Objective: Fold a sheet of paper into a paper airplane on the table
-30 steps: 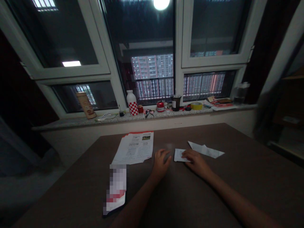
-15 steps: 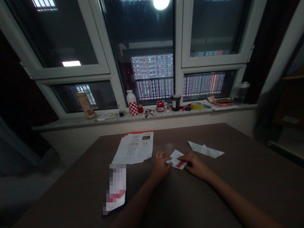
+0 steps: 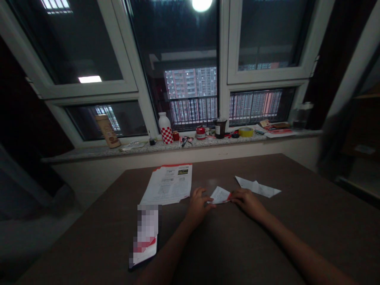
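A small folded white paper with a red edge (image 3: 220, 194) is held just above the dark brown table (image 3: 267, 245), between both hands. My left hand (image 3: 198, 204) pinches its left corner with closed fingers. My right hand (image 3: 246, 202) grips its right end, fingers curled. Another folded white paper (image 3: 257, 187) lies flat on the table just right of my right hand.
A stack of printed sheets with red trim (image 3: 168, 183) lies left of my hands. A blurred rectangular object (image 3: 145, 235) sits near the front left. The windowsill holds a checked bottle (image 3: 165, 128), a tan canister (image 3: 107, 131), a dark cup (image 3: 220, 128) and yellow tape (image 3: 246, 132).
The small paper was flat under my right hand; both hands lifted it, turned it so a red edge shows, and now hold it by its two ends.
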Tool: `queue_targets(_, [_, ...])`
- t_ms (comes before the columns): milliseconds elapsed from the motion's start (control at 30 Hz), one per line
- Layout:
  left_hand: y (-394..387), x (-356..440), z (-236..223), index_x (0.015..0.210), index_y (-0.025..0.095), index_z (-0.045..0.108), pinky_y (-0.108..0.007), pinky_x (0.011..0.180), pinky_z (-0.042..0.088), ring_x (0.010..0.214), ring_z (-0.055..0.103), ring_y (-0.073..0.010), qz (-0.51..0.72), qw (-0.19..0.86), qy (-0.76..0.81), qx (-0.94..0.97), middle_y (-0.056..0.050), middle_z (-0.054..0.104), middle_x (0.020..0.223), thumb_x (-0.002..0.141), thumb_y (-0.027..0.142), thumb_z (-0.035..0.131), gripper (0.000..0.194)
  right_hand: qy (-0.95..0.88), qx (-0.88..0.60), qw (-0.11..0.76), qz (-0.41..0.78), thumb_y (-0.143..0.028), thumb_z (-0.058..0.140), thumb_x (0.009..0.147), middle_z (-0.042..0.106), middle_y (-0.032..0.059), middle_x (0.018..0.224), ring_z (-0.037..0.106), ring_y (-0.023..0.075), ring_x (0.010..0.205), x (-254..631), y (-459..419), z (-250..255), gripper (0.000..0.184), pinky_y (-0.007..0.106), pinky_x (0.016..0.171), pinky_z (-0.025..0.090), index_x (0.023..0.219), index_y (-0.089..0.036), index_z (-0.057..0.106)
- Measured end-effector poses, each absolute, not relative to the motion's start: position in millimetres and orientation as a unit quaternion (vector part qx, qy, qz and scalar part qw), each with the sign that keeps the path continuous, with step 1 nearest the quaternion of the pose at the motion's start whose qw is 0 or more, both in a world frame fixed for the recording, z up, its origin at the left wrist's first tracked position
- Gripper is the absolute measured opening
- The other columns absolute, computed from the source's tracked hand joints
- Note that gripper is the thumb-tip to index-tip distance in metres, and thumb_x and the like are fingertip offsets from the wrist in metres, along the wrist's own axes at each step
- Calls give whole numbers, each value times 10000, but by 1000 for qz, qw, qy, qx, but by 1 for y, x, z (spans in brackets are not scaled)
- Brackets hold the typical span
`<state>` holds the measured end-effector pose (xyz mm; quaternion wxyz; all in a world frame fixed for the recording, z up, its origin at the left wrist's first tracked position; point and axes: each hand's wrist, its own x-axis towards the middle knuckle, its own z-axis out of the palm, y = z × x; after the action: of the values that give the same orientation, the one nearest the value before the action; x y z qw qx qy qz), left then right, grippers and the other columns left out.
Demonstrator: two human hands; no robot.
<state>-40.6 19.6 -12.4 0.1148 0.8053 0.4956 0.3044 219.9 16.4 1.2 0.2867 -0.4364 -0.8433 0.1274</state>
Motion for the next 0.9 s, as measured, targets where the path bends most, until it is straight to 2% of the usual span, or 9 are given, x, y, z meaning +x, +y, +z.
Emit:
queue_targets(167, [18, -39, -8, 873, 246, 772, -486, 1068, 338, 1269, 404, -295, 308, 114, 505, 799, -82, 572, 1267, 804, 308, 701, 117, -829, -451, 300, 139, -316, 536, 920, 724, 49, 917, 642, 203, 886, 217, 15, 2, 214, 313, 836, 448, 907, -223, 728])
queue_targets(400, [18, -36, -11, 799, 218, 761, -481, 1053, 339, 1207, 454, -275, 335, 61, 519, 784, -79, 596, 1216, 843, 325, 649, 161, -815, -511, 263, 73, -420, 499, 934, 703, 51, 898, 578, 245, 942, 213, 10, 4, 300, 372, 845, 398, 850, -237, 721])
queue_targets(533, [18, -32, -12, 752, 205, 747, -495, 1073, 309, 1197, 461, -267, 344, 49, 528, 775, -76, 602, 1200, 835, 305, 657, 158, -810, -524, 257, 65, -412, 496, 936, 698, 48, 891, 556, 251, 947, 212, 14, -3, 297, 375, 845, 395, 823, -240, 710])
queue_targets(700, [17, -28, -10, 748, 191, 743, -532, 1096, 277, 1261, 415, -300, 341, 46, 544, 765, -96, 584, 1230, 808, 267, 686, 112, -798, -529, 277, 76, -411, 494, 935, 703, 50, 906, 555, 241, 962, 211, 19, -9, 295, 367, 877, 397, 836, -235, 709])
queue_targets(900, [16, -27, -8, 761, 178, 738, -531, 1107, 269, 1276, 414, -302, 334, 44, 552, 763, -108, 568, 1271, 820, 292, 678, 142, -791, -542, 272, 78, -412, 500, 928, 708, 48, 931, 561, 239, 979, 210, 25, -15, 283, 366, 886, 394, 875, -233, 713])
